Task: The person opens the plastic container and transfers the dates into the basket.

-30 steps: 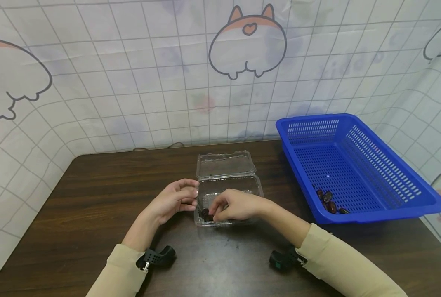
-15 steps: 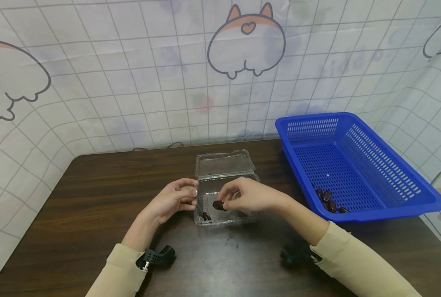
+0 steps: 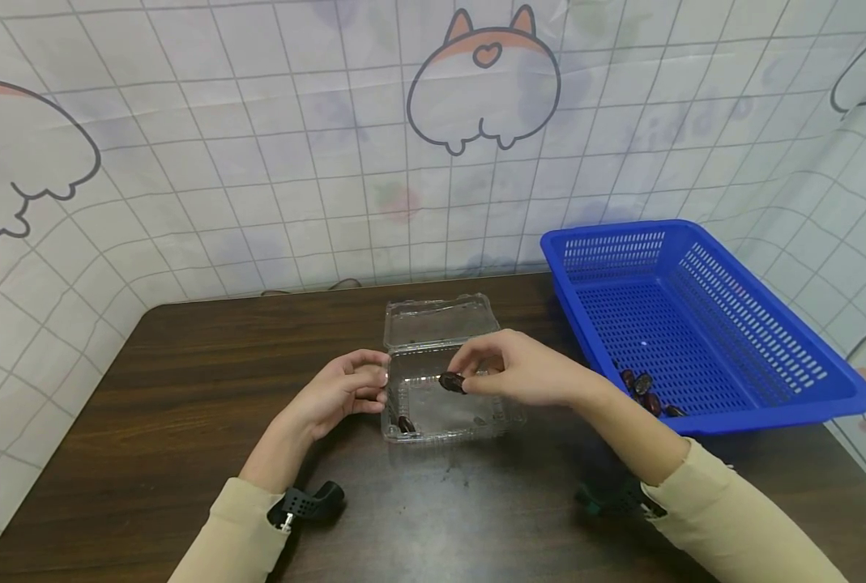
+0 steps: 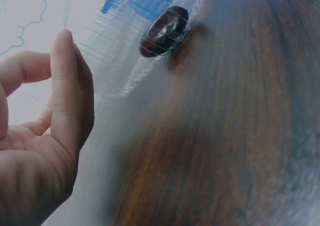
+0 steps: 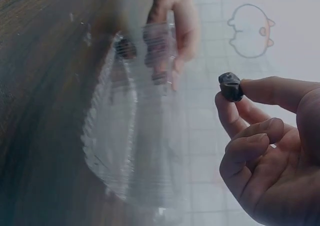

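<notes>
My right hand [image 3: 516, 368] pinches a dark, glossy date [image 3: 452, 382] between thumb and fingers, raised over the clear plastic clamshell box [image 3: 440, 436]. In the right wrist view this date [image 5: 231, 88] sits at the fingertips while the other fingers are loosely bent. A second date [image 3: 406, 424] lies in the box's near left corner; the left wrist view shows this same date [image 4: 164, 31] through the clear wall. My left hand [image 3: 341, 397] is at the box's left side, fingers loosely bent, fingertips right at the wall and rim.
The box's lid [image 3: 441, 322] lies folded back toward the wall. At the right stands a blue slotted plastic basket [image 3: 702, 324], with several dates [image 3: 650, 403] in its near left corner. A patterned cloth wall [image 3: 287, 162] closes off the back of the dark wooden table [image 3: 206, 348].
My right hand has lifted a date from the box's near left part and moved it up and to the right. The left hand has stayed at the box's side.
</notes>
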Tool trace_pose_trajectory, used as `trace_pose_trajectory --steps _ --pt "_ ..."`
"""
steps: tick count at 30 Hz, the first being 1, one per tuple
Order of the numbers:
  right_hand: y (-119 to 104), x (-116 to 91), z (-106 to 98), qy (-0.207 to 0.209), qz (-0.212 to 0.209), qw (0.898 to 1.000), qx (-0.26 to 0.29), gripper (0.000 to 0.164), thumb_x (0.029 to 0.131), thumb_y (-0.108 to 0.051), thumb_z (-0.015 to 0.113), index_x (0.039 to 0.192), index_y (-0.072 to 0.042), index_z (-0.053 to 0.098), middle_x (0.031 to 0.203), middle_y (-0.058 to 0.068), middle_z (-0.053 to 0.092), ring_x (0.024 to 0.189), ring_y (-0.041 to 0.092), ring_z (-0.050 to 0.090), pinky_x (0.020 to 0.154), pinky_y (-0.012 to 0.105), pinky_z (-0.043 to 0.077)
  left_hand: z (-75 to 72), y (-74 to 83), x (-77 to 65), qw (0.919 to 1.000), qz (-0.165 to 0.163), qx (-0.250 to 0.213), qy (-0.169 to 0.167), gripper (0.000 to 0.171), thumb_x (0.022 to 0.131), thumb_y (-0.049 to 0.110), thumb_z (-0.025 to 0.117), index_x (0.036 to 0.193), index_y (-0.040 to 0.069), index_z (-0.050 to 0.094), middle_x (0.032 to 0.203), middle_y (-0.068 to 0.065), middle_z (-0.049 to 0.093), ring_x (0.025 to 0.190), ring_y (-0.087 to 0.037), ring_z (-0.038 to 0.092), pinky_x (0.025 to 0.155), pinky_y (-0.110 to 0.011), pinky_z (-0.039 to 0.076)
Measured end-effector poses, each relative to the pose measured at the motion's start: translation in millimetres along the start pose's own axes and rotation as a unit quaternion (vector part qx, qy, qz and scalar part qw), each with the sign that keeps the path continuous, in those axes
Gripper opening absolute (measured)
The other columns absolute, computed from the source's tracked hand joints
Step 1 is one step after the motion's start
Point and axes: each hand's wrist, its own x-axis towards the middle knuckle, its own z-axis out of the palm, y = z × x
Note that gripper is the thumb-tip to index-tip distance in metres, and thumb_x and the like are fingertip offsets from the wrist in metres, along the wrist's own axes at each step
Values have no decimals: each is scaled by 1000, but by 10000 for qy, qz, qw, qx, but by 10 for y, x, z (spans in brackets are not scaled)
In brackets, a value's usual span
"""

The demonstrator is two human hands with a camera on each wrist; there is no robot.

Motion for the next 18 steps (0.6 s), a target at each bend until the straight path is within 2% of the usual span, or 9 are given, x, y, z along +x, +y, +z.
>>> trace_pose_trajectory --steps 8,18 --pt "-78 -157 -145 275 -10 9996 -99 22 99 -16 69 122 -16 71 110 -2 70 64 17 49 62 33 45 -3 -13 -3 10000 11 20 -3 48 99 3 59 141 -10 40 89 -4 61 74 -14 65 72 -28 61" --pt "-55 -349 -307 613 91 9979 -177 22 100 -17 69 122 -14 71 106 2 69 61 17 46 57 31 42 -9 -9 -10 10000 26 90 -6 48 100 5 60 141 -10 40 91 -4 60 75 -14 65 73 -29 61"
